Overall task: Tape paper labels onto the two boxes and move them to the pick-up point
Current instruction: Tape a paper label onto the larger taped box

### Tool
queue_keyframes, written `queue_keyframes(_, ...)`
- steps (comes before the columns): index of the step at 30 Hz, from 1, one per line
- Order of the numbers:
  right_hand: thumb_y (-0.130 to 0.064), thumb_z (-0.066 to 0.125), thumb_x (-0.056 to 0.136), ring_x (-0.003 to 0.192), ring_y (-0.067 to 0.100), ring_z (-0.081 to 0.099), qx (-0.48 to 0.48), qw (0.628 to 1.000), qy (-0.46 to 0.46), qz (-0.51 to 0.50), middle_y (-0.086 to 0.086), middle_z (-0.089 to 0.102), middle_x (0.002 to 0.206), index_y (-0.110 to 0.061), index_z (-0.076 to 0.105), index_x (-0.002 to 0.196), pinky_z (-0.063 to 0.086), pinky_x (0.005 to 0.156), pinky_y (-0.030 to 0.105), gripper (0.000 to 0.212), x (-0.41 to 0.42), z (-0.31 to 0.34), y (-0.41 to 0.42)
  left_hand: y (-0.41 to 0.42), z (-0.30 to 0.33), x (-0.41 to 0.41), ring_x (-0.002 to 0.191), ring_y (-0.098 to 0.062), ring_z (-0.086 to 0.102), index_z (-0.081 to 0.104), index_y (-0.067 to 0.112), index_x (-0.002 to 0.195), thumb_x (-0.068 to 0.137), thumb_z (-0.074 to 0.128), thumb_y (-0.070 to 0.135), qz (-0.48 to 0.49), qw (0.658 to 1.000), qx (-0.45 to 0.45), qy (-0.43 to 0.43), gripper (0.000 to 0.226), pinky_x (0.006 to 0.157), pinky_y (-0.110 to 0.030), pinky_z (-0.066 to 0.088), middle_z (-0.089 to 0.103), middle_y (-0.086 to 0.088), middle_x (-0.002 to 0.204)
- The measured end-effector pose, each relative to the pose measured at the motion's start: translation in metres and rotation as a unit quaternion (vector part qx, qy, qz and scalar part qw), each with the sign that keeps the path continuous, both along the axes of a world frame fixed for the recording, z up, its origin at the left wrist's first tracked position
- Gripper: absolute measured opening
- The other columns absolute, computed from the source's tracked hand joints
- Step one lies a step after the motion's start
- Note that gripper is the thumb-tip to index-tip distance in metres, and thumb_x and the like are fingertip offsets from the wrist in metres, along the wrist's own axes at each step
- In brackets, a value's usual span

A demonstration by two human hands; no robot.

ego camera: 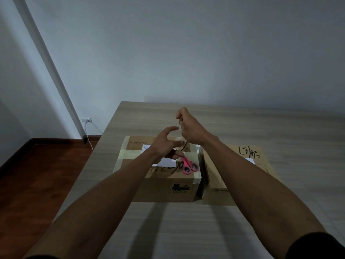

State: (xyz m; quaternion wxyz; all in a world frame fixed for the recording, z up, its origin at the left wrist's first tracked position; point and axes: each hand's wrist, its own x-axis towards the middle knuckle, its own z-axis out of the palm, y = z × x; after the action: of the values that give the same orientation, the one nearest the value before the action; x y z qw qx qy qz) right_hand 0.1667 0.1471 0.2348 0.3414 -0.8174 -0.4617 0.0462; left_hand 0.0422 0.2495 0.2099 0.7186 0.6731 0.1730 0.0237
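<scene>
left hand (164,144) open over left box (160,176) | right hand (190,128) grip curled, maybe pinching tape

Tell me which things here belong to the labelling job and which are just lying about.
Job things:
left box
right box
paper label on the left box
second label on the right box
tape roll
pink scissors

Just there:
wall socket
white cable

Bare forearms; dark short sleeves (317,245) at upper arms.
</scene>
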Motion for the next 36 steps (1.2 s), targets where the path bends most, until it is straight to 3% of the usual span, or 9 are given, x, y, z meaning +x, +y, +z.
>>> queue_keyframes(12, 0.012, 0.040, 0.093, 0.069, 0.015, 0.040, 0.004, 1.000, 0.018, -0.008, 0.005, 0.046, 0.085, -0.021, 0.040, 0.111, 0.038, 0.057, 0.035, 0.037, 0.008, -0.001, -0.005, 0.001, 0.005, 0.001, 0.087, -0.043, 0.076, 0.037, 0.036, 0.150, 0.093, 0.073, 0.004, -0.062, 0.997, 0.036, 0.000, 0.074, 0.065, -0.041, 0.063, 0.077, -0.020, 0.104)
queue_keyframes(16, 0.000, 0.044, 0.099, 0.081, 0.015, 0.048, 0.037, 0.997, 0.022, -0.061, 0.004, 0.047, 0.103, -0.018, 0.045, 0.120, 0.047, 0.069, 0.036, 0.028, 0.010, 0.000, -0.006, 0.000, 0.001, 0.000, 0.081, -0.039, 0.076, 0.037, 0.034, 0.149, 0.093, 0.072, 0.003, -0.075, 0.996, 0.046, 0.003, 0.073, 0.063, -0.040, 0.063, 0.077, -0.019, 0.103)
queue_keyframes(19, -0.008, 0.038, 0.106, 0.075, 0.014, 0.051, 0.060, 0.994, 0.068, -0.065, 0.005, 0.054, 0.102, -0.014, 0.049, 0.127, 0.044, 0.066, 0.030, 0.024, 0.011, 0.000, -0.010, 0.000, -0.003, 0.000, 0.082, -0.039, 0.077, 0.037, 0.035, 0.149, 0.094, 0.072, 0.004, -0.069, 0.997, 0.042, 0.000, 0.072, 0.064, -0.040, 0.063, 0.076, -0.021, 0.104)
queue_keyframes(24, -0.020, 0.057, 0.103, 0.102, 0.013, 0.060, 0.087, 0.982, 0.153, -0.065, 0.002, 0.064, 0.116, -0.012, 0.064, 0.126, 0.049, 0.088, 0.027, 0.026, 0.013, -0.006, -0.013, 0.002, -0.002, -0.001, 0.081, -0.037, 0.077, 0.037, 0.036, 0.149, 0.094, 0.072, 0.006, -0.064, 0.998, 0.027, -0.004, 0.072, 0.062, -0.037, 0.062, 0.077, -0.019, 0.103)
queue_keyframes(30, -0.024, 0.066, 0.099, 0.090, 0.010, 0.059, 0.102, 0.979, 0.163, -0.067, 0.008, 0.064, 0.109, -0.012, 0.067, 0.121, 0.049, 0.081, 0.023, 0.025, 0.011, -0.013, -0.011, 0.005, -0.001, -0.005, 0.081, -0.034, 0.077, 0.036, 0.041, 0.144, 0.094, 0.074, 0.010, -0.081, 0.997, 0.006, -0.020, 0.070, 0.065, -0.036, 0.062, 0.077, -0.015, 0.109)
queue_keyframes(33, -0.026, 0.058, 0.103, 0.085, 0.011, 0.058, 0.141, 0.962, 0.202, -0.122, 0.001, 0.063, 0.100, -0.008, 0.067, 0.114, 0.048, 0.077, 0.025, 0.024, 0.011, -0.015, -0.008, 0.005, -0.003, -0.006, 0.079, -0.034, 0.076, 0.039, 0.039, 0.143, 0.094, 0.073, 0.009, -0.062, 0.998, 0.005, -0.029, 0.067, 0.069, -0.040, 0.061, 0.077, -0.015, 0.108)
queue_keyframes(36, -0.030, 0.047, 0.106, 0.078, 0.019, 0.054, 0.130, 0.950, 0.214, -0.184, 0.005, 0.058, 0.088, 0.002, 0.063, 0.105, 0.044, 0.073, 0.035, 0.035, 0.008, -0.022, -0.013, 0.011, -0.006, -0.008, 0.079, -0.035, 0.076, 0.040, 0.037, 0.145, 0.094, 0.074, 0.009, -0.044, 0.999, 0.005, -0.030, 0.068, 0.070, -0.041, 0.062, 0.077, -0.016, 0.107)
